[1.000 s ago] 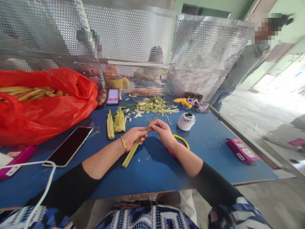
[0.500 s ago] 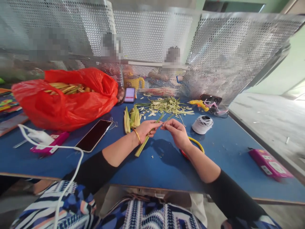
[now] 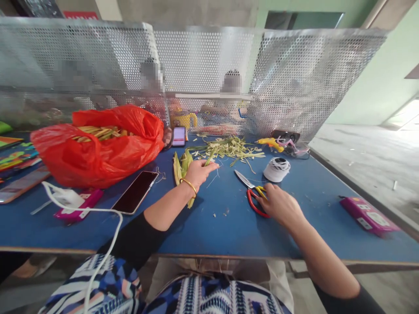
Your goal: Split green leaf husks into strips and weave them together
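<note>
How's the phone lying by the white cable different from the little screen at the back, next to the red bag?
The phone lies flat, while the little screen stands upright. The phone's display is dark; the little screen's is lit. The phone also looks larger in view, though it is nearer the camera than the little screen. Both are rectangular and on the blue table.

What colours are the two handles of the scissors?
One red handle and one yellow handle, best in the head view.

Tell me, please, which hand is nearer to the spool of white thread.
Right: the right hand is at the scissors, just in front of the spool; the left hand is farther off, to its left.
</note>
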A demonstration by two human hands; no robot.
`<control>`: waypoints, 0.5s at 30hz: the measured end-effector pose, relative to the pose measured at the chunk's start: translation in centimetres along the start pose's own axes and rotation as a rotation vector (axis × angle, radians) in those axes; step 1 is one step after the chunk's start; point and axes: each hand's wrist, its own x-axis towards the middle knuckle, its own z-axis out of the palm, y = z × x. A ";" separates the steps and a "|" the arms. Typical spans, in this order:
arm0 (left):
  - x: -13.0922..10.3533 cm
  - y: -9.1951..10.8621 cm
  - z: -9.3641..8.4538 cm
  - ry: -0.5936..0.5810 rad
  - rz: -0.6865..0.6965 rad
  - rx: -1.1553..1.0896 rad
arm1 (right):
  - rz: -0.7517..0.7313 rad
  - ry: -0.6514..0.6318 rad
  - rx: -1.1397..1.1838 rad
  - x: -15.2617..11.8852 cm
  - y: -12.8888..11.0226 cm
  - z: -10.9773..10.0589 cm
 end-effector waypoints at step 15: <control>0.3 0.3 -1.0 0.077 0.253 0.295 | 0.043 -0.264 0.501 1.7 2.6 -0.5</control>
